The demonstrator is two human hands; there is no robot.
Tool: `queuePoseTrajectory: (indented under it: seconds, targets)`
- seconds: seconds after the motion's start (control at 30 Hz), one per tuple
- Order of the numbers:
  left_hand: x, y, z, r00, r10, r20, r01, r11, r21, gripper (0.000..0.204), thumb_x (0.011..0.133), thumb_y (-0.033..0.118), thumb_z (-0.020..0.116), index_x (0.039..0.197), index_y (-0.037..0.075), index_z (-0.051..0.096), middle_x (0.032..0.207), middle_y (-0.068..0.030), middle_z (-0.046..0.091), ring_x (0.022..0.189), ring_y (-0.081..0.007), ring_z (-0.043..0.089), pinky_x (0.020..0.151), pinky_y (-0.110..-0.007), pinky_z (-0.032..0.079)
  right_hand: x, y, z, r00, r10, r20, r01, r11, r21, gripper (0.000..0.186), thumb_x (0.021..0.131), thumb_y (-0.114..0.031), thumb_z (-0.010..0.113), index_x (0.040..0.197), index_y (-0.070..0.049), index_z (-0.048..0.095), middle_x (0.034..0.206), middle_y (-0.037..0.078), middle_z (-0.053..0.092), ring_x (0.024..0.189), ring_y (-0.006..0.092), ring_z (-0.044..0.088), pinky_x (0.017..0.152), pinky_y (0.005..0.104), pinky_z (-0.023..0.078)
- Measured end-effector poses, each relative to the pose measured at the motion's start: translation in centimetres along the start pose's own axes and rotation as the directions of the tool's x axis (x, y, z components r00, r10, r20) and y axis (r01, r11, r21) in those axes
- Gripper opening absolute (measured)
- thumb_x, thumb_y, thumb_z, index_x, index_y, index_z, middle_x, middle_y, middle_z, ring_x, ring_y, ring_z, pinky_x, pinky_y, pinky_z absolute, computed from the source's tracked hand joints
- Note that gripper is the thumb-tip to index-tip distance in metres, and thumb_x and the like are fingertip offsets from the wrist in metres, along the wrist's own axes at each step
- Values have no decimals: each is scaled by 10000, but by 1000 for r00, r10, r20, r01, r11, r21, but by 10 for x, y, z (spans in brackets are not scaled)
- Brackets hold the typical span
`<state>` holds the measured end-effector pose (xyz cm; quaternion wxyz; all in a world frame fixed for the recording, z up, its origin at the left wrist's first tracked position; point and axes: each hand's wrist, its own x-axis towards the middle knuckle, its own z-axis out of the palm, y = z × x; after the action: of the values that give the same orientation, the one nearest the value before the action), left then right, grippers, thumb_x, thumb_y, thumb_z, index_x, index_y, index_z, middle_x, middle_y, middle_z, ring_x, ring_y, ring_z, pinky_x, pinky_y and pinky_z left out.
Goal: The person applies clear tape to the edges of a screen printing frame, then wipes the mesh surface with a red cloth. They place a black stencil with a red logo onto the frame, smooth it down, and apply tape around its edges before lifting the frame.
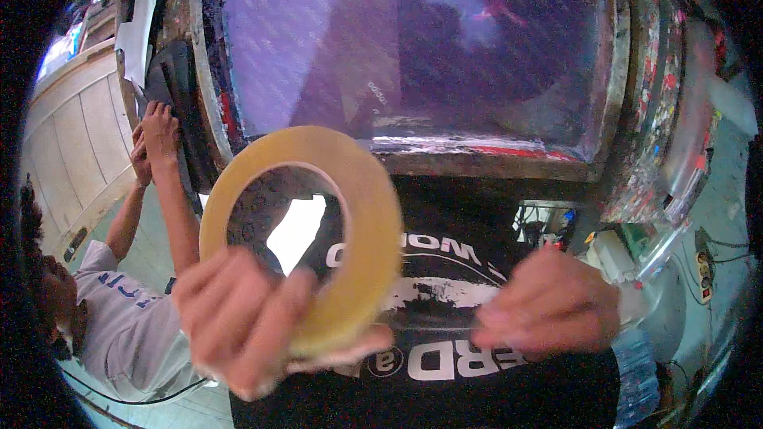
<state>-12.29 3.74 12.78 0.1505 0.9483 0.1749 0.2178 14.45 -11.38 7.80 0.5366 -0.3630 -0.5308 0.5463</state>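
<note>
A wide roll of yellowish packing tape [375,214] is held up in front of my chest. My left hand [238,318] grips its lower left side, with fingers through the ring and the thumb stretched beneath it. To the right, apart from the roll, my right hand [556,306] is closed, its fingertips drawn together toward the tape. Motion blur hides whatever those fingers may pinch. Beyond both hands lies a screen-printing frame [509,167] with purple mesh [477,71]; a dark shadow crosses it. White and red ink smears mark its near edge.
At the left, another person in a grey shirt [131,334] reaches both hands [159,131] to dark sheets beside the frame. A paint-spattered rail [648,111] runs along the right. A power strip [703,274] with cables lies on the greenish floor [675,334].
</note>
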Motion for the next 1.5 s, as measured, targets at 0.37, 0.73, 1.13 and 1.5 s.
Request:
queuePoseTrajectory:
  seconds: [0.37,0.73,1.13,1.5]
  targets:
    - [31,25,-40,987,132,96,-130,991,-31,100,851,-2,646,765,-44,619,626,-125,677,558,-214,717,452,-307,566,-1,-19,18,822,-498,-277,445,864,-236,335,611,50,939,773,-97,685,748,36,754,660,136,735,520,238,533]
    - [28,25,-60,981,103,162,-113,992,50,77,930,-9,630,881,-43,583,702,-139,706,595,-234,735,470,-330,574,-18,31,-26,961,-177,214,44,859,511,142,938,-87,694,1028,22,684,1074,250,713,902,320,734,692,383,618]
    - [16,-106,85,988,-93,-119,121,960,251,304,730,218,875,740,32,635,638,-69,552,532,-243,543,535,-348,440,-28,22,-45,659,22,-751,-445,817,-367,416,761,168,742,1117,-3,611,773,109,648,725,204,672,664,326,559]
    - [-22,-145,145,966,-218,-142,246,943,226,391,737,268,910,868,48,615,831,-81,621,770,-293,600,707,-430,454,-39,24,-58,646,-54,-761,-402,824,-400,153,861,98,725,986,16,694,918,115,664,782,183,662,730,302,553]
